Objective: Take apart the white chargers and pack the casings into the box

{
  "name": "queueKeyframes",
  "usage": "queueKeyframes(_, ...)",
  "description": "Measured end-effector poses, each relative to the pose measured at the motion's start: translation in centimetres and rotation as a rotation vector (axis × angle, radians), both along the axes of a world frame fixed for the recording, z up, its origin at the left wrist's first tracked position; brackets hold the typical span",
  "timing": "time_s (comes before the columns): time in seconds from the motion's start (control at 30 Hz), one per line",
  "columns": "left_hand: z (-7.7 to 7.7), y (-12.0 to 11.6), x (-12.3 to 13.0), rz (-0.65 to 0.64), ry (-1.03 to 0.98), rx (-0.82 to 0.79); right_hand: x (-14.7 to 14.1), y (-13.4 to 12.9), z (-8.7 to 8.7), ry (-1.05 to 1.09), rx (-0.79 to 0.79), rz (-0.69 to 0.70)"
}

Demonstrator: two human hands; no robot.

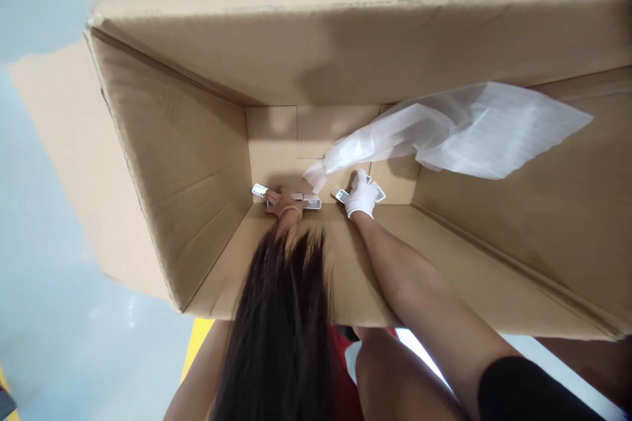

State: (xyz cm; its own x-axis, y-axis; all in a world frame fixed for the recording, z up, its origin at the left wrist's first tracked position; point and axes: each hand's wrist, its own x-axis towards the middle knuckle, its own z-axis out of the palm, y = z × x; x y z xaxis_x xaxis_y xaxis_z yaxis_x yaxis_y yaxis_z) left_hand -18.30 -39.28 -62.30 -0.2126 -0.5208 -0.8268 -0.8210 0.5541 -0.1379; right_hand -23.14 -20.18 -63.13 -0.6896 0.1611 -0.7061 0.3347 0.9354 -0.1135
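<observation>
Deep inside a large cardboard box (172, 164), my left hand (284, 202) is bare, with a beaded bracelet at the wrist. Its fingers are spread over small white packages, one (259, 191) at its left and another (312, 202) at its right. My right hand (361, 196) wears a white glove and rests on more small white packages, one (341, 195) to its left and one (379, 192) to its right. What its fingers hold underneath is too small to make out. Long dark hair hangs below my left hand and covers part of that arm.
A crumpled sheet of translucent white plastic (474, 131) runs from the box bottom up along the right side. Tall cardboard walls surround both arms. A cardboard flap (83, 177) lies outside to the left, above a pale floor (44, 316) with yellow marking.
</observation>
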Motion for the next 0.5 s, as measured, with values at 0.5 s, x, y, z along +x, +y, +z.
queueKeyframes(0.5,1.2,-0.1,0.1,-0.038,0.008,-0.005,-1.7,1.5,1.0,-0.098,-0.051,0.176)
